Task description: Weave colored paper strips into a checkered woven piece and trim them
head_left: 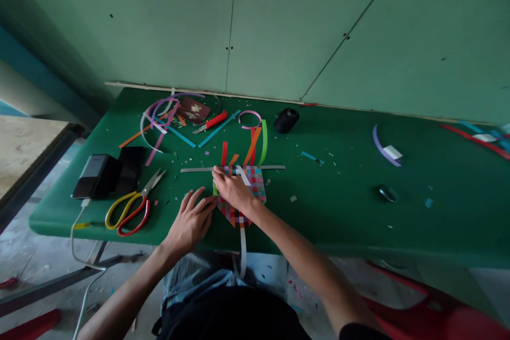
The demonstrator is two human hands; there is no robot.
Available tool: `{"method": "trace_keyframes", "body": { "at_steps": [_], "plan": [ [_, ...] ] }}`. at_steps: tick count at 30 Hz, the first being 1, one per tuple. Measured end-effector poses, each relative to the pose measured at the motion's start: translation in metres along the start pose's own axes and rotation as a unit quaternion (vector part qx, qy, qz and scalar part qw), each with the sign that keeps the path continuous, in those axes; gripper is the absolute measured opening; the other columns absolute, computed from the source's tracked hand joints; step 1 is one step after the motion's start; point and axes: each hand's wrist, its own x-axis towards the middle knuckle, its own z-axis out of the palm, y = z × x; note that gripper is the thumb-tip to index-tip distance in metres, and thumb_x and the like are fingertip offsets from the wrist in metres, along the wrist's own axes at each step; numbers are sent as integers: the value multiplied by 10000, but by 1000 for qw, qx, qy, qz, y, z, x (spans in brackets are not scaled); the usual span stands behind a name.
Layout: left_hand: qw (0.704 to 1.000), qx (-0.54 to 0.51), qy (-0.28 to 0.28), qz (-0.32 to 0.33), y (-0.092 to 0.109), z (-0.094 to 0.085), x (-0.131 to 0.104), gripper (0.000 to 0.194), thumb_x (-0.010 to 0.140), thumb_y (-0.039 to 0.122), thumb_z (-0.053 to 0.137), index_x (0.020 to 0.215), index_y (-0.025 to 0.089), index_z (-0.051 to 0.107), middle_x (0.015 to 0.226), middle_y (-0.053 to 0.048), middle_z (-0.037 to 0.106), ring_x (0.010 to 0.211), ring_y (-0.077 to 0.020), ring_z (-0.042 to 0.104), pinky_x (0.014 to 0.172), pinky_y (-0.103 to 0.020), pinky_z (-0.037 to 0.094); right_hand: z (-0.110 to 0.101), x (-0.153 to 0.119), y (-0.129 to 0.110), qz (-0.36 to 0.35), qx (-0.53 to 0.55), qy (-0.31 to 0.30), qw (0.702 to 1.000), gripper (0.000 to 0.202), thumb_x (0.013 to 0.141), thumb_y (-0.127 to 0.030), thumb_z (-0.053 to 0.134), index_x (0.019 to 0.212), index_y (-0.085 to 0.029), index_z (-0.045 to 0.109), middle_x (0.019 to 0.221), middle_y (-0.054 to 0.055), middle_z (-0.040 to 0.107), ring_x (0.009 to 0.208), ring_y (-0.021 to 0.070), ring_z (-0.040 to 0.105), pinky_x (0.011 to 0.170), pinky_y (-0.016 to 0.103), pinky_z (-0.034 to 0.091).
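A woven piece of many-coloured strips [255, 187] lies on the green table near its front edge. Red, orange and green strips stick out from its back, grey ones from both sides, and a white strip hangs off the front. My right hand [233, 190] lies over its left part, fingertips pressed at the upper left corner. At the piece's left edge, my left hand [194, 219] rests on the table, fingers spread and bent, fingertips near or touching the edge. Whether the right fingers pinch a strip is too small to tell.
Scissors [144, 194], a black box-shaped device [95, 175] with a white cable and a dark phone [131, 164] lie left. Behind are loose strips [175, 111], a red cutter [216, 120] and a black spool [286, 120]. Rightward sit a purple strip [378, 143] and dark oval object [387, 193].
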Motion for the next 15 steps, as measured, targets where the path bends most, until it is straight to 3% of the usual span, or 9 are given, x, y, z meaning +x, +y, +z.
{"method": "trace_keyframes", "body": {
  "at_steps": [9,12,15],
  "plan": [
    [1000,2,18,-22,9,0,0,451,1001,158,521,1423,254,648,1431,-101,648,1555,-368,374,1252,-647,367,1,-4,-2,-10,-4,20,1000,472,1107,-190,378,1565,-216,488,1644,149,458,1244,326,709,936,473,640],
    [998,-28,55,-32,11,3,-1,459,1018,165,519,1457,266,608,1429,-105,646,1520,-352,431,1204,-614,441,0,-5,-4,-14,-7,36,999,458,1121,-218,371,1565,-208,487,1644,147,460,1284,308,686,979,458,630],
    [990,-60,118,-41,6,-6,-8,489,1024,147,518,1485,300,566,1405,-96,656,1416,-307,548,1143,-545,508,-3,-7,-4,-7,-13,40,999,465,1118,-215,383,1572,-233,483,1676,121,418,1237,285,710,945,425,644]
  ]
}}
